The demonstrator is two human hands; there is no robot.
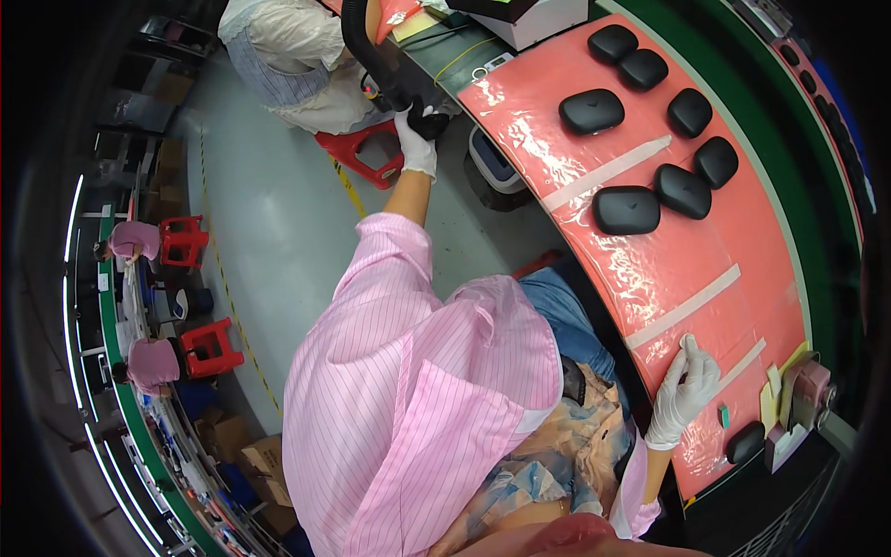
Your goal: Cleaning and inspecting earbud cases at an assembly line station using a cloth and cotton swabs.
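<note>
My left hand (417,148), in a white glove, reaches out past the mat's left edge. Its fingers are closed around a dark black object (432,124), whose exact kind is hard to make out. Right beside that object is the end of a black ribbed hose (368,48) coming down from above. White-gloved too, my right hand (684,395) rests over the near part of the pink mat (640,278). Its fingers are bent together in a pinch, and whatever they may hold is hidden. Several black rounded cases (626,210) lie farther up the mat.
A green conveyor (742,111) runs along the mat's far side. A red stool (364,153) and a dark bin (497,167) stand left of the table. Another person (288,65) sits at the top. Another black case (745,443) lies near the lower right.
</note>
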